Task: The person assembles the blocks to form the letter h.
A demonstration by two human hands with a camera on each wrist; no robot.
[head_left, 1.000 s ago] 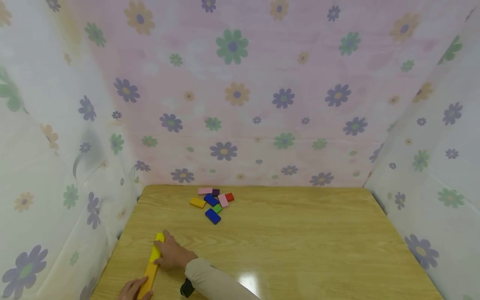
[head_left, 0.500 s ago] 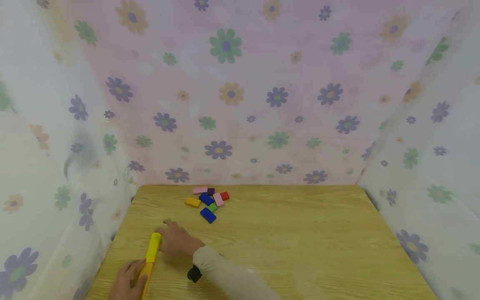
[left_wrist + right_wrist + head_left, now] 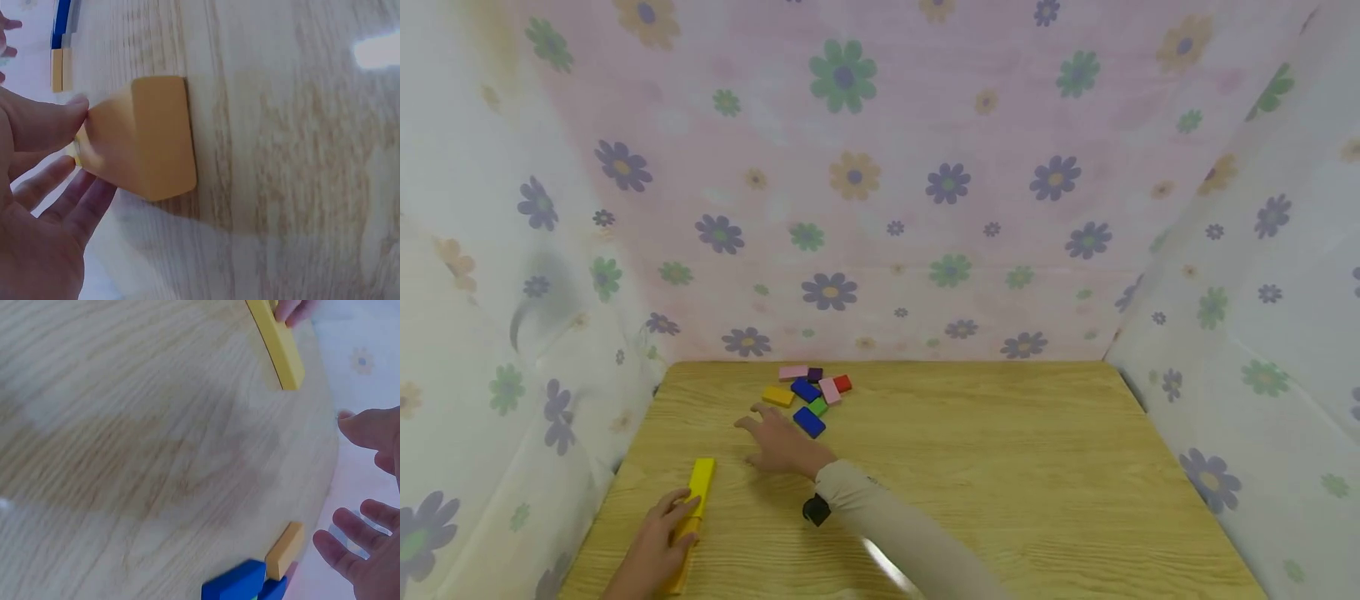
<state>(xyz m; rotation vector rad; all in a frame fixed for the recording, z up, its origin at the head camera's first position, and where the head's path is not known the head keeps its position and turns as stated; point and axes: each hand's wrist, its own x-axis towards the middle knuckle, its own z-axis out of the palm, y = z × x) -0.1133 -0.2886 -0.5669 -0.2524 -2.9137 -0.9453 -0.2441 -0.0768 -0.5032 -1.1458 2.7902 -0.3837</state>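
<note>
On the table's left, a yellow block (image 3: pixel 703 477) and an orange block (image 3: pixel 680 575) lie end to end in one line. My left hand (image 3: pixel 655 537) grips them near where they meet, thumb on one side and fingers on the other. The left wrist view shows the thumb and fingertips on the far part of the orange block, its near end face toward the camera. Off the blocks, my right hand (image 3: pixel 786 443) is above the table with its fingers spread, holding nothing. It is between the yellow block and a loose group of blocks.
Toward the back left are blue blocks (image 3: pixel 809 422), an orange-yellow block (image 3: pixel 778 397), pink blocks (image 3: pixel 830 391), and green (image 3: pixel 817 407), red (image 3: pixel 843 383) and dark purple (image 3: pixel 815 375) ones. Flowered sheets (image 3: pixel 880 167) enclose the wooden table (image 3: pixel 1000 467) behind and at both sides.
My right hand has let go of the yellow block and moved away, back and to the right, toward the group. My left hand has slid forward along the line to the joint.
</note>
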